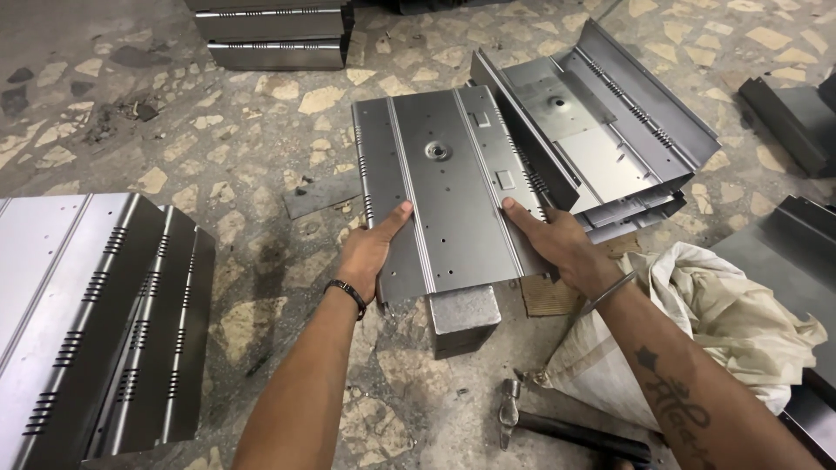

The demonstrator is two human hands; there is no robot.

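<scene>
While both hands are clamping the metal panel (453,187), left hand (373,252) and right hand (562,248) are gripping opposite long edges; its long axis is running away from me over the steel block (464,315).

Off-white cloth sack (731,322), lower right.

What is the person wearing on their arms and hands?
No gloves or sleeves: both arms are bare. The left hand has a dark band on its wrist. The right hand has a thin metal bangle at the wrist, and dark tattoo markings run along that forearm.
</scene>
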